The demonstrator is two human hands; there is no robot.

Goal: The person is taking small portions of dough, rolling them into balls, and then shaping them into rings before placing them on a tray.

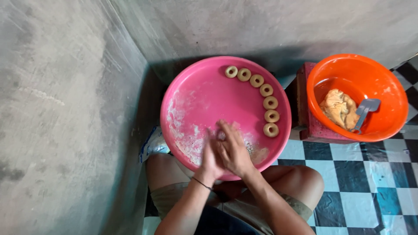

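Both hands meet over the near part of a round pink tray (191,82) that rests on the person's lap. The left hand (210,159) lies partly under the right hand (233,150), palms pressed close together, fingers pointing toward the tray's middle. A small pale bit shows between the fingers, most likely dough, but the hands cover almost all of it, so its shape cannot be made out, and whether either hand truly grips it cannot be told. A thin dark band circles the left wrist.

Along the tray's far right rim, seven dough rings (266,90) lie in a curved row, each just beside the next, well apart from the hands. White flour (176,119) smears the tray's left and near side; the tray's near edge is hidden behind the hands.

To the right, an orange bowl (348,72) sits on a dark red stand (305,109), which the bowl largely hides. Inside lie a lump of dough (337,109) and a grey scoop (365,111) leaning against it. A white-and-blue bag (152,143) peeks out from under the tray, mostly covered
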